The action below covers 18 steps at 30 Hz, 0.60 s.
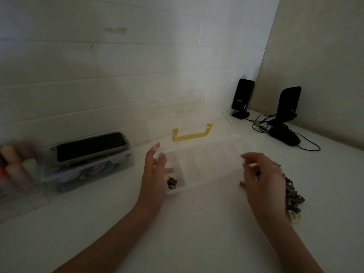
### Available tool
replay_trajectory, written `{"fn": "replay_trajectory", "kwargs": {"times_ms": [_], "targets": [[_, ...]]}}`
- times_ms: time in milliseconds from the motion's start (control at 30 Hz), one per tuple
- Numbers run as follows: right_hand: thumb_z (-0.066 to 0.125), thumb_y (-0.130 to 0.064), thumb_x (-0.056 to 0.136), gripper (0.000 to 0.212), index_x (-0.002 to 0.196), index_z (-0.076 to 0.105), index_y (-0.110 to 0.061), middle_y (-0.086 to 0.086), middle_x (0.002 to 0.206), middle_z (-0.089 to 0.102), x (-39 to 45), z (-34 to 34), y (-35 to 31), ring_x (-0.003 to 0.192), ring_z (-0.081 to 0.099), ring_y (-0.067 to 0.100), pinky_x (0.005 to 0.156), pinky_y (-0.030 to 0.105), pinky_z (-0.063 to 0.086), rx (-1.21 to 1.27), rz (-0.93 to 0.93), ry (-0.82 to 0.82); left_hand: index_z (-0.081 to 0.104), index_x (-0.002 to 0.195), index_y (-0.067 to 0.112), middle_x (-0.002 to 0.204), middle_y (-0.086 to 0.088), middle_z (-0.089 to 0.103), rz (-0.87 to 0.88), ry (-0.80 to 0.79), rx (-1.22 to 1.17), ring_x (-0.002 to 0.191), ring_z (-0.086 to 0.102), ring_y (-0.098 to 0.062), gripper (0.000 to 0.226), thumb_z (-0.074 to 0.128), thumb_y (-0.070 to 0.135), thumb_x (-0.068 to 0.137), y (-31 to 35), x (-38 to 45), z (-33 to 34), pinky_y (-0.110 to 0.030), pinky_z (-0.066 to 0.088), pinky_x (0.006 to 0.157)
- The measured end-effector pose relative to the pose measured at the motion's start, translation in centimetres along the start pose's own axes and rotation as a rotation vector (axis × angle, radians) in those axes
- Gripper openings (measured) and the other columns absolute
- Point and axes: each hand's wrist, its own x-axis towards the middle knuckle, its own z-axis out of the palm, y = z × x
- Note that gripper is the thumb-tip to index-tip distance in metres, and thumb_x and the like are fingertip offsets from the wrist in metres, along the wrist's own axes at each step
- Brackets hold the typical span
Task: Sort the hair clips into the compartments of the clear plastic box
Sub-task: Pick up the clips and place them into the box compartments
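The clear plastic box (206, 170) stands open in the middle of the white table, its lid with a yellow handle (192, 134) tilted back. A few brown hair clips (171, 182) lie in its leftmost compartment. My left hand (154, 174) rests against the box's left end, fingers on the wall. My right hand (264, 178) hovers at the box's right end, blurred, fingers curled; a small dark bit shows at the fingers, but I cannot tell if it is held. A pile of dark hair clips (293, 196) lies just right of that hand.
A phone (90, 146) lies on a lidded clear container (86, 170) at the left, beside blurred coloured rolls (15, 164). Two black speakers (243, 97) (288, 104), a mouse (284, 135) and cables sit at the back right corner by the wall.
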Motion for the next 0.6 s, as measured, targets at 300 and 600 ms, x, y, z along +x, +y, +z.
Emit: {"fn": "replay_trajectory", "kwargs": {"times_ms": [300,600], "targets": [[0.067,-0.037,0.080,0.051,0.124,0.043,-0.026,-0.003,0.093,0.066,-0.9,-0.8,0.8,0.107,0.054,0.024,0.095,0.040,0.028,-0.337,0.158,-0.200,0.040,0.131,0.040,0.100,0.007,0.057,0.005,0.022,0.013,0.075,0.066,-0.005,0.033,0.034,0.034,0.099,0.2,0.1,0.0,-0.012,0.046,0.048],[0.062,-0.008,0.083,0.049,0.123,0.043,-0.028,-0.002,0.082,0.062,-1.1,-0.6,1.8,0.079,0.060,0.020,0.083,0.044,0.048,-0.173,0.142,-0.231,0.041,0.128,0.043,0.098,0.008,0.056,0.002,0.041,0.007,0.083,0.066,-0.014,0.030,0.035,0.034,0.099,0.0,0.2,0.1,-0.019,0.047,0.053]]}}
